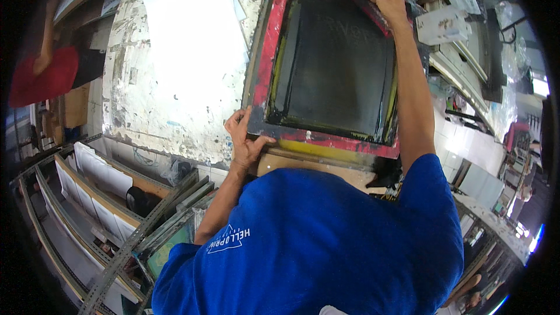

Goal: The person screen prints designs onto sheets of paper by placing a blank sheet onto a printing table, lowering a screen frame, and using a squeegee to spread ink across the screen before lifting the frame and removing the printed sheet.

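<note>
At the lower left of the frame, a slotted metal rack (140,244) is holding white sheets (102,166) upright between wooden edges, and a dark rounded object (140,201) is sitting among them. A person in a red top (55,79) is standing at the far left. Farther right, a paint-spattered desk (131,93) is carrying bright white paper (192,35) at the upper left of centre.

The framed screen (335,70) is lying just right of that paper, filling the upper centre. Its border is showing worn pinkish red with dark smears, yellow is edging parts of the inside, and the dark grey panel within is catching a dull sheen.

Of the two hands, the left hand (245,140) is holding the lower left corner, thumb stretching along the bottom edge, fingers parting wide from it along the side. The right hand (389,3) is holding the upper right edge, thumb and forefinger spreading moderately apart. Beyond it, at the upper right, a stained white box (441,25) is resting; I'm not managing to see inside.
</note>
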{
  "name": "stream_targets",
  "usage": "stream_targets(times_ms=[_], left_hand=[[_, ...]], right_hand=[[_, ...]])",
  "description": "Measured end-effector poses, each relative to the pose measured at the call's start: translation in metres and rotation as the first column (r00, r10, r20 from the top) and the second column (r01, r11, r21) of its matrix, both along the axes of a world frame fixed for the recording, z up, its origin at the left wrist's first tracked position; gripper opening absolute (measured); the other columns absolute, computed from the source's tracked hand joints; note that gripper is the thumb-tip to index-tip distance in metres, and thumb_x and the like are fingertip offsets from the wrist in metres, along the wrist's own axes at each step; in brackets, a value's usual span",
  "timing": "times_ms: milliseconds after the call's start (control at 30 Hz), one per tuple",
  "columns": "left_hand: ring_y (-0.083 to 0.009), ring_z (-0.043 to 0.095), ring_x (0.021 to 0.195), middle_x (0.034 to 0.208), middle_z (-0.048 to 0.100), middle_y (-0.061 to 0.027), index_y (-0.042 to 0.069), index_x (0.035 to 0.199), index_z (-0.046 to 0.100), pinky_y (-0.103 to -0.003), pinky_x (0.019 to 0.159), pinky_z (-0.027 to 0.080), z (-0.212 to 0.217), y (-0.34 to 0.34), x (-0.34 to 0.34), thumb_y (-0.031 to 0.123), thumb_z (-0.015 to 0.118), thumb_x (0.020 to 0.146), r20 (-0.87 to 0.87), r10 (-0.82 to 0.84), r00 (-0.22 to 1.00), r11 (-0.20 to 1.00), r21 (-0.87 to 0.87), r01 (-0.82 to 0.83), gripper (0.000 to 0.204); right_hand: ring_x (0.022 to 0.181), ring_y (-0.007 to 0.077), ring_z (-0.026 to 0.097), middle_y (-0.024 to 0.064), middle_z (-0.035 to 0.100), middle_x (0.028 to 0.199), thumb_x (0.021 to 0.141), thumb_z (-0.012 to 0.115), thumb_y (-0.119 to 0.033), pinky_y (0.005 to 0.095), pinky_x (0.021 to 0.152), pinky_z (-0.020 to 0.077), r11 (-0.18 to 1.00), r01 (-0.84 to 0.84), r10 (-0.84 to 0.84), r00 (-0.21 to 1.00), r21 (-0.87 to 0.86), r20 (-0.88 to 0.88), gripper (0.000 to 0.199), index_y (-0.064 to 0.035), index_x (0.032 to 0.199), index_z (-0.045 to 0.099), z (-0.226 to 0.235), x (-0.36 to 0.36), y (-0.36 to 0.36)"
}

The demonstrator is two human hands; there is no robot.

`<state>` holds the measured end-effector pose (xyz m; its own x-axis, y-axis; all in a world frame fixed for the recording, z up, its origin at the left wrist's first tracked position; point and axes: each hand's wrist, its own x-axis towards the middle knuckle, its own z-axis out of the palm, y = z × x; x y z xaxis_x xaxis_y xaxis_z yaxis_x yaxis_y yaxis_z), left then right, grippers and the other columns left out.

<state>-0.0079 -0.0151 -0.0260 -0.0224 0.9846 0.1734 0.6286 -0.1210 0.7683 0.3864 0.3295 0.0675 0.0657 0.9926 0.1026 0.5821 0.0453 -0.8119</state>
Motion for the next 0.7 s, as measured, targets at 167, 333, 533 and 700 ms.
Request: stream_targets(times_ms=[167,333,533,700], left_hand=[[-0.0336,0.042,0.122,0.127,0.053,-0.0171,0.0,0.143,0.056,-0.046,0.107,0.033,0.013,0.004,0.003,0.046,0.095,0.056,0.143,0.017,0.99,0.992,0.124,-0.035,0.107],[-0.0308,0.047,0.117,0.123,0.053,-0.0176,-0.009,0.137,0.057,-0.044,0.1,0.042,0.047,0.031,0.011,0.064,0.088,0.061,0.175,0.029,0.984,0.932,0.352,-0.09,0.111],[-0.0271,0.049,0.122,0.123,0.052,-0.0155,-0.012,0.135,0.056,-0.042,0.105,0.043,0.135,0.092,0.048,0.073,0.081,0.065,0.533,0.059,0.844,0.849,0.418,-0.323,0.113],[-0.0228,0.053,0.125,0.133,0.053,-0.0126,-0.008,0.146,0.036,-0.035,0.106,0.046,0.184,0.171,0.084,0.045,0.087,0.081,0.679,-0.274,0.682,0.628,0.663,-0.408,0.097]], right_hand=[[0.125,0.0191,0.062,0.0089,0.065,0.14,0.073,0.078,0.005,0.0295,0.11,0.0422,0.997,-0.072,0.062,0.97,-0.034,-0.235,0.073,-0.0145,0.141,0.062,0.042,-0.037,-0.127],[0.103,0.0335,0.068,0.0105,0.073,0.108,0.075,0.076,-0.006,0.0392,0.09,0.0517,0.984,-0.152,0.172,0.946,-0.091,0.275,0.066,-0.0233,0.138,0.065,0.129,-0.09,-0.239],[0.079,0.0232,0.064,0.0118,0.069,0.093,0.078,0.073,-0.001,0.0359,0.068,0.0492,0.922,-0.322,0.066,0.675,0.213,0.735,0.061,-0.0226,0.135,0.069,0.209,-0.106,-0.259],[0.066,0.022,0.067,0.0161,0.073,0.087,0.079,0.071,-0.012,0.0317,0.058,0.0517,0.594,-0.373,0.12,0.917,0.712,0.38,0.048,-0.0048,0.126,0.071,0.22,-0.078,-0.179]])
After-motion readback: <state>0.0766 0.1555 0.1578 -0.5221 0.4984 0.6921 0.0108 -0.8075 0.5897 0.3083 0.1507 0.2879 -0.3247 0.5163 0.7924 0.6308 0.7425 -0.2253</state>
